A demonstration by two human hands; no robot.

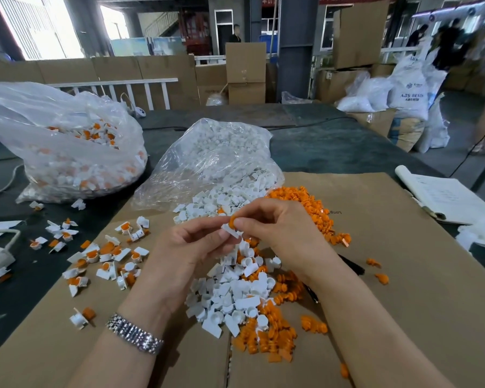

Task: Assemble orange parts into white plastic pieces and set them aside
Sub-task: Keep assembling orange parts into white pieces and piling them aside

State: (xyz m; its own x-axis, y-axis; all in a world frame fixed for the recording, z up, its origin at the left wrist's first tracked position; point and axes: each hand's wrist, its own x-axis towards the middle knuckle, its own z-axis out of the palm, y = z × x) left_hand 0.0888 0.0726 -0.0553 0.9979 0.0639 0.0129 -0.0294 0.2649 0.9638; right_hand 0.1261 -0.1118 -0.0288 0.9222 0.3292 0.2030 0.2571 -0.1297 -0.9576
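Both hands meet above the counter: the left hand (192, 242) pinches a small white plastic piece (231, 232) while the right hand (275, 228) presses a round orange part (233, 220) into it. Finished pieces (104, 253) lie scattered left on the brown cardboard sheet (389, 303); big loose piles of white pieces (233, 298) and orange parts (314, 211) remain, so plenty is left. Open cardboard lies to the right.
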